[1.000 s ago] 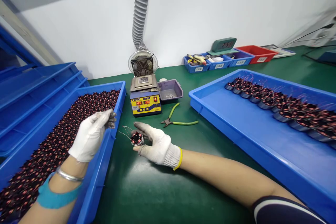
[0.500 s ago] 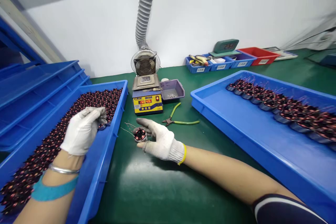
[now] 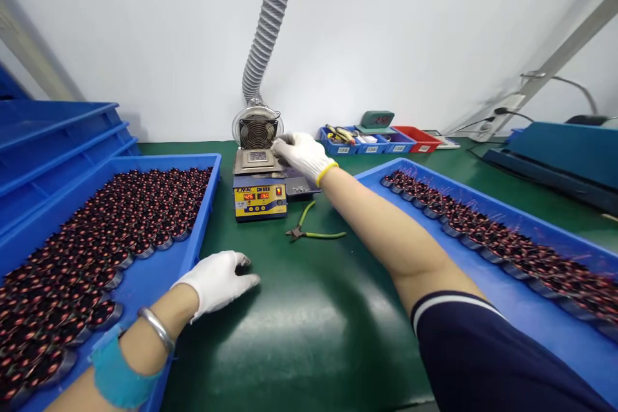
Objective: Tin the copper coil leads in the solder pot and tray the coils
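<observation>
My right hand (image 3: 302, 153), in a white glove with a yellow cuff, reaches to the right edge of the solder pot (image 3: 258, 164). Its fingers are pinched together, and whatever they may hold is hidden. Over the green table, beside the left tray's wall, my left hand (image 3: 219, 280) is open, thumb and fingers apart with nothing between them. Wound motor stators (image 3: 145, 212) with black tops and copper coils fill much of the left blue tray (image 3: 167, 283). A pair of green-handled cutters (image 3: 309, 232) lies open on the table in front of the pot.
On the right, a blue tray (image 3: 463, 283) holds rows of stators (image 3: 434, 203) with wires sticking up. Behind the pot rises a grey exhaust hose (image 3: 270, 26). Small blue bins (image 3: 340, 145) and a red bin (image 3: 418, 140) stand along the wall. Blue trays (image 3: 58, 148) are stacked at left.
My right hand has moved from the table to the pot, and the stator it held is out of sight. My left hand has left the tray's stators, moved nearer and opened. The view has turned right.
</observation>
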{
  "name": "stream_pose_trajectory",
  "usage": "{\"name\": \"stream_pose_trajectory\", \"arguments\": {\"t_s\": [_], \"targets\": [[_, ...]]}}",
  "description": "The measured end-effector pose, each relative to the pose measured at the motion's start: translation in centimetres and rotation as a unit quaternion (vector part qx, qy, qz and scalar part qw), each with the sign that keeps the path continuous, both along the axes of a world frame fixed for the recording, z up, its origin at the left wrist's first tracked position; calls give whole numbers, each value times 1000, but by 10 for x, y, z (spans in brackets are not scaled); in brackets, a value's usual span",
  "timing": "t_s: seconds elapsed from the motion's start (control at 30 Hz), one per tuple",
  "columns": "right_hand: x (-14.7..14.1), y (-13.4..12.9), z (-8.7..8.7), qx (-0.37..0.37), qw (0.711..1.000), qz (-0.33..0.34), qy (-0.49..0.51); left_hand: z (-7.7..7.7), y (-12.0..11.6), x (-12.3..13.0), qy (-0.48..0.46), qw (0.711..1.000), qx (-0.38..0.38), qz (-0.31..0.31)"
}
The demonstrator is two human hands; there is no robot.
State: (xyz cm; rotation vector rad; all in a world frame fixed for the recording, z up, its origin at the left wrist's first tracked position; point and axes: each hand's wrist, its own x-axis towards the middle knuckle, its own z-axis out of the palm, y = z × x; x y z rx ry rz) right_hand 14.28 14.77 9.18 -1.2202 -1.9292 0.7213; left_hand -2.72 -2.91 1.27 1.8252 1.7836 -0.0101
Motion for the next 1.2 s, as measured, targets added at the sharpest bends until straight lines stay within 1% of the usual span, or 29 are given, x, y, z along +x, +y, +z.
{"name": "stream_pose_trajectory", "arguments": {"t_s": [0.07, 0.13, 0.2, 0.3, 0.4, 0.53, 0.93, 1.2], "targets": [[-15, 24, 14, 43, 994, -33, -95, 1, 2, -2, -11, 1000, -10, 6], [-32, 43, 22, 75, 982, -61, -159, 3, 3, -3, -21, 1000, -16, 10], [-48, 57, 23, 77, 973, -85, -200, 3, 3, -3, -29, 999, -22, 19], [-64, 67, 19, 60, 964, -110, -235, 4, 4, -3, -36, 998, -33, 34], [-72, 69, 15, 53, 960, -122, -245, 4, 4, -3, -37, 998, -33, 37], [-77, 68, 15, 55, 956, -128, -258, 3, 4, -4, -36, 998, -30, 30], [-83, 60, 13, 74, 946, -112, -293, 0, 6, -4, -43, 998, -31, 35], [-86, 54, 13, 65, 940, -120, -312, -2, 6, -6, -62, 997, -21, 46]]}}
